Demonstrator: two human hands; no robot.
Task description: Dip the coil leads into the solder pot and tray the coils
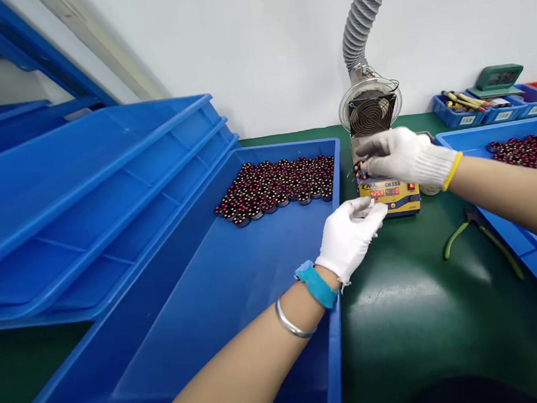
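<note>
Dark component (358,170) is pinched by right hand (400,154) near far edge of surface (401,315); probably light, stiff, best held by rim. Left hand (350,232) curled, contents unclear.

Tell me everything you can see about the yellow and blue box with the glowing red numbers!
The box looks hard, with a yellow front, dark blue patches and printed lettering. Two little displays glow red, so it seems switched on. It stands upright on the green table, just right of a big blue tray. The gloved left hand and right hand partly hide it; I can't tell whether either touches it.
</note>
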